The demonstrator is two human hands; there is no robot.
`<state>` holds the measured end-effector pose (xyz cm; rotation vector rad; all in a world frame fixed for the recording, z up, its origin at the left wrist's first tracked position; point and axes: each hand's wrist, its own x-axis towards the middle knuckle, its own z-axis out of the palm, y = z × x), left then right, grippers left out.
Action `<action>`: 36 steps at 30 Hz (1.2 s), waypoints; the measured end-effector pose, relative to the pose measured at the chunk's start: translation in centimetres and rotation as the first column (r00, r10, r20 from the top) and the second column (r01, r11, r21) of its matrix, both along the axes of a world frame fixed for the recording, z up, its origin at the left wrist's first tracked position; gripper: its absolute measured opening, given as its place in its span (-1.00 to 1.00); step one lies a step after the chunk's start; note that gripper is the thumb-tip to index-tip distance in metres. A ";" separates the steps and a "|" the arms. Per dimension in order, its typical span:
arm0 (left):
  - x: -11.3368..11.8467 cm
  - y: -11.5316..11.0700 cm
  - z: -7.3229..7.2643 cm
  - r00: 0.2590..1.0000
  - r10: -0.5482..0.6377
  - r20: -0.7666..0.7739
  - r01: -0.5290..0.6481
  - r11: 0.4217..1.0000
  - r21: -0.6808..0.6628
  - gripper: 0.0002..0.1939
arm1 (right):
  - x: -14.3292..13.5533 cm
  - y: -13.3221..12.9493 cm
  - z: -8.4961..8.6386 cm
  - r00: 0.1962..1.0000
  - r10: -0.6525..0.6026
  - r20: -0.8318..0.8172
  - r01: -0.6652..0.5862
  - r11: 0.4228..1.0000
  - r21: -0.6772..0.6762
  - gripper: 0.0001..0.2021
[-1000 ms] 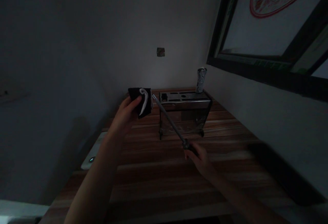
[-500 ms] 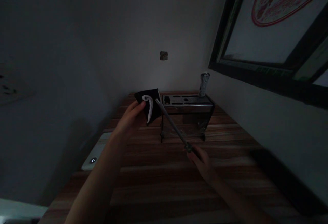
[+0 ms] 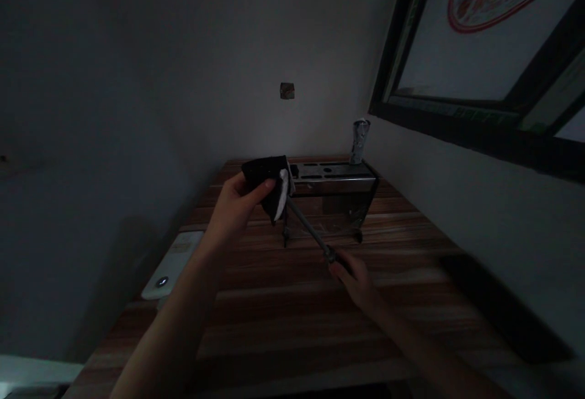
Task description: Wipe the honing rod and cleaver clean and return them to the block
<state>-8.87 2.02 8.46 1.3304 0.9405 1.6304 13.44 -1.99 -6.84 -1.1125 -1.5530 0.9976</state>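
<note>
Pinched in the fingers of my left hand (image 3: 235,204) is a black, flat, soft-looking piece (image 3: 260,170) with a strip of white cloth or tissue (image 3: 283,192) along its right edge. Closed round the dark handle of a sharpening steel (image 3: 311,228), my right hand (image 3: 354,274) holds it slanting up to the left. The far end of this grey rod meets the white strip, and its tip is hidden there. Behind both hands stands a metal stand with a slotted top (image 3: 338,170), partly covered by the black piece.
A foil-like upright roll (image 3: 359,141) stands on the metal stand's right end. To the left, a white flat device with a round dial (image 3: 176,262) lies on the wood-striped table (image 3: 274,320). A dark-framed picture (image 3: 479,52) is on the right wall. Light is dim.
The black piece has folded or turned so the white strip now lies at its right edge. The rod's tip, visible before, is now covered. The view has shifted slightly.
</note>
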 end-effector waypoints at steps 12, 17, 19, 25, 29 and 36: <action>0.5 -0.3 -0.3 0.972 0.207 -0.113 -0.188 0.970 0.155 -0.76 | -0.4 0.6 -0.2 0.982 0.191 -0.005 -0.191 0.980 -0.045 -0.74; 0.9 -0.7 -0.1 0.942 0.287 -0.174 -0.255 0.950 0.181 -0.73 | -0.5 0.8 -0.8 0.971 0.236 -0.026 -0.237 0.971 -0.037 -0.77; 1.0 -0.7 -0.1 0.937 0.301 -0.178 -0.268 0.945 0.189 -0.73 | -0.5 0.8 -0.7 0.971 0.236 -0.022 -0.237 0.971 -0.035 -0.77; 1.2 -0.6 -0.3 0.935 0.306 -0.179 -0.264 0.938 0.226 -0.74 | -0.7 0.7 -0.5 0.990 0.139 0.037 -0.137 0.988 -0.069 -0.71; 1.3 -0.7 -0.3 0.935 0.298 -0.193 -0.254 0.941 0.223 -0.73 | -0.8 0.8 -0.6 0.983 0.174 0.058 -0.166 0.980 -0.113 -0.72; 1.7 -1.1 -0.2 0.927 0.304 -0.222 -0.252 0.939 0.235 -0.71 | -1.1 0.8 -0.6 0.985 0.128 0.118 -0.123 0.991 -0.043 -0.77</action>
